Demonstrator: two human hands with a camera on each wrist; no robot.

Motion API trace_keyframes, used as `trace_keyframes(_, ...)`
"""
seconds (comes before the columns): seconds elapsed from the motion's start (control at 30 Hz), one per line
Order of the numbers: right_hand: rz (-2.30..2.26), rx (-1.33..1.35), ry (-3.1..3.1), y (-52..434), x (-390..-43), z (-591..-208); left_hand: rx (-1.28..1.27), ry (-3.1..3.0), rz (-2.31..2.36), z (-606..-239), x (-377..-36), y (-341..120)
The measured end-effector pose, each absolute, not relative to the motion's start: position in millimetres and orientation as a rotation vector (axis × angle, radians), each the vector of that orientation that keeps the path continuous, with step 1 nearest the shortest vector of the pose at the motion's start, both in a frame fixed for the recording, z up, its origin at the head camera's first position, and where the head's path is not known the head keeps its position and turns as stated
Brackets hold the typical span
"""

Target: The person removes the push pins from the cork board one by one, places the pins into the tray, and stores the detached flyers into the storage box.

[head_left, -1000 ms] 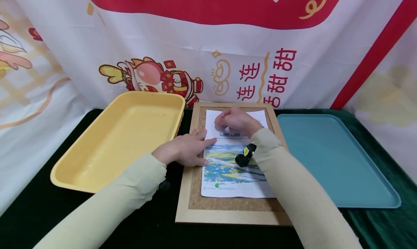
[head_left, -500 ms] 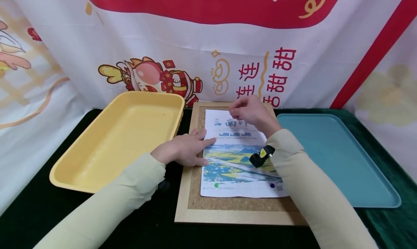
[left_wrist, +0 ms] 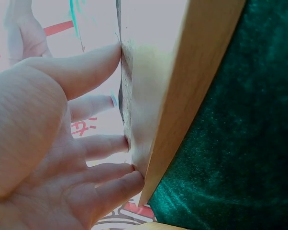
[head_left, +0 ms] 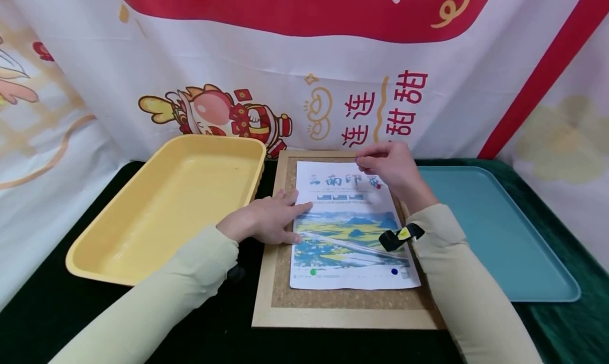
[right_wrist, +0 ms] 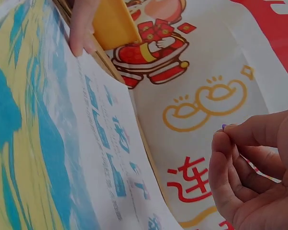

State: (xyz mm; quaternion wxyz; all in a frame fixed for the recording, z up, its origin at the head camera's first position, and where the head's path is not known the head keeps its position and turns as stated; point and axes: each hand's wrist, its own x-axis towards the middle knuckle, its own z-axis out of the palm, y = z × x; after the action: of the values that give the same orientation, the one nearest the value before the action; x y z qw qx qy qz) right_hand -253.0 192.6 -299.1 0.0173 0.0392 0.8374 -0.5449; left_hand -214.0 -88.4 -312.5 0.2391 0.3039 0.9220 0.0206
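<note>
A printed sheet of paper (head_left: 352,237) with a landscape picture lies on a wood-framed cork board (head_left: 342,300). My left hand (head_left: 266,218) rests with spread fingers on the sheet's left edge and the board's frame. In the left wrist view, the fingertips touch the cork and frame. My right hand (head_left: 395,168) hovers over the sheet's top right corner. Between its thumb and index finger it pinches a small purple pushpin (right_wrist: 224,127), of which only a bit shows. A green pin (head_left: 313,272), a blue pin (head_left: 394,271) and a red pin (head_left: 378,186) dot the sheet.
A yellow tub (head_left: 166,210) stands left of the board, close to my left wrist. A flat teal tray (head_left: 499,237) lies to the right, partly behind my right arm. Dark green cloth (head_left: 228,327) covers the table. A printed banner (head_left: 228,52) hangs behind.
My right hand has lifted from the sheet's upper left and moved right to its upper right corner, uncovering the heading and the blue and red pins. The left hand stays in place.
</note>
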Motion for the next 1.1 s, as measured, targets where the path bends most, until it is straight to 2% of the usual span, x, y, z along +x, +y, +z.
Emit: trace_keyframes(1.1, -1.889, 0.287, 2.591, 244, -243, -302, 0.827, 2.524, 0.078, -314, -214, -89)
